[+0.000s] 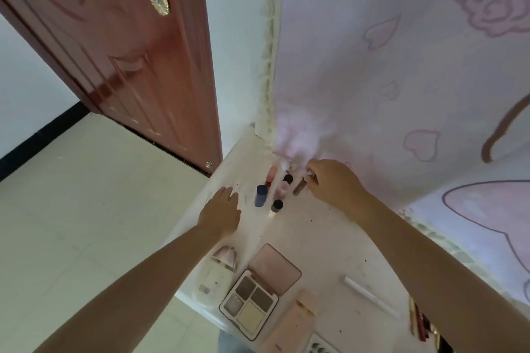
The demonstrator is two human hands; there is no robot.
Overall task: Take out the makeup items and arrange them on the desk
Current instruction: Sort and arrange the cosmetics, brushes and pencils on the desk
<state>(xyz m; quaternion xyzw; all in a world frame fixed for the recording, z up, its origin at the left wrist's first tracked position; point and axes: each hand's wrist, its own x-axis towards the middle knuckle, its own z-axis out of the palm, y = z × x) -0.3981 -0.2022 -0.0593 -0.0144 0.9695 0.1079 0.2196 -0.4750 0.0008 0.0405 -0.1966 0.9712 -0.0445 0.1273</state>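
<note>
Right hand (329,183) pinching brown tube (300,186) at far desk (324,241) edge, left hand (222,213) flat (fingers straight) left of blue bottle (261,195), open eyeshadow palette (249,302) near.

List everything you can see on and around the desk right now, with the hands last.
desk: one, white, speckled, in the corner.
small bottles and tubes: about five, pink, blue and black-capped, standing at the far corner.
brown tube: one, pinched by the right hand.
eyeshadow palette: one, open, four pans, near edge.
white case: one, left of the palette.
peach box: one, right of the palette.
white pencil: one, lying right.
door: one, red-brown, left.
curtain: one, pink floral, behind.
left hand: flat on the desk.
right hand: grips the tube.
</note>
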